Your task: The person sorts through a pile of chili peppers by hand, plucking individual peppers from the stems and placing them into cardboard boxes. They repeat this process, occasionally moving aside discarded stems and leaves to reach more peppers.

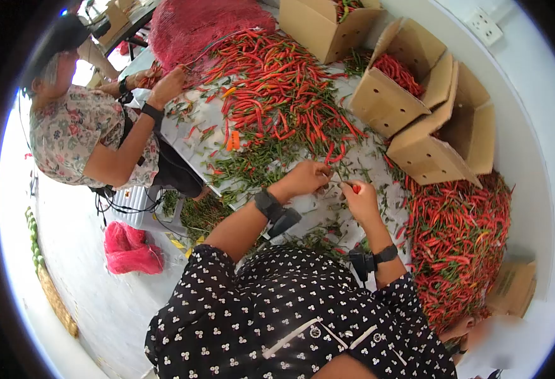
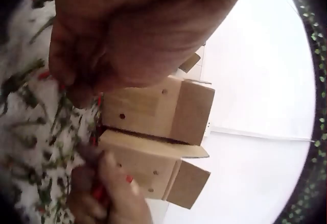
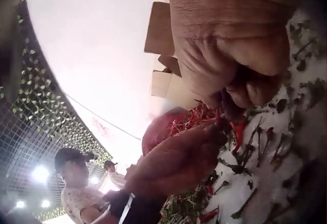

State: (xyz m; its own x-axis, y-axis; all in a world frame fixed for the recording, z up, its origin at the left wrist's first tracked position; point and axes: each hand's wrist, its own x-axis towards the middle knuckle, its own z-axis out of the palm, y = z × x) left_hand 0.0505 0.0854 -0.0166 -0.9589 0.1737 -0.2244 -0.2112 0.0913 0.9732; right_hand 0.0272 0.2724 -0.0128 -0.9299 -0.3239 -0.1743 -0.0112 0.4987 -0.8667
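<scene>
While fingers [image 1: 364,192] grip, chili's [image 1: 355,189] axis unclear.

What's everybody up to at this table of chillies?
A person in a dotted shirt is working over loose green bits, the right hand gripping a red chilli. The left hand is close by, fingers curled; what they hold is unclear. A big heap of chillies lies beyond, and another person in a floral shirt works by a red mesh sack.
</scene>
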